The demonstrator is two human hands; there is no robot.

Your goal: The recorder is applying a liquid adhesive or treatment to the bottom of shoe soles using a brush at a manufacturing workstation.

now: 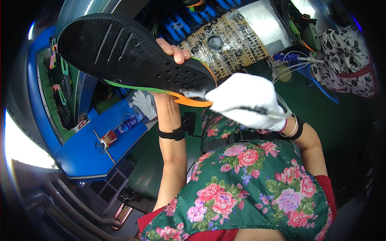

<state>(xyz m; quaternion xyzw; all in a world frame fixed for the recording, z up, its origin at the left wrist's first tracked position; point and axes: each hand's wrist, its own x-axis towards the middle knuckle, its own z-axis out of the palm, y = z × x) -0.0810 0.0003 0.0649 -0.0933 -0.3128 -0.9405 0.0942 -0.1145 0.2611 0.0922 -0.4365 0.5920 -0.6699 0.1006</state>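
My bare left hand [173, 51] grips a large black shoe sole [116, 52], its fingers curled over the far edge and the palm underneath. Small round holes and straight grooves mark the sole's upper face, and a green and orange rim runs along its side. My right hand [247, 100], in a white knitted glove, is closed on a brush [194, 94] with a flat pale tip. That tip touches the sole's near edge, above the orange part. The glove hides most of the brush's handle. A thin clear tube [286, 108] runs by the gloved wrist.
At the left, a blue table [80, 156] carries a plastic bottle [130, 121] and white gloves [144, 103]. More soles [62, 88] lie on a green belt beyond. A tape-covered surface [229, 44] stands ahead, with another sole [301, 28] and patterned cloth [341, 60] at right.
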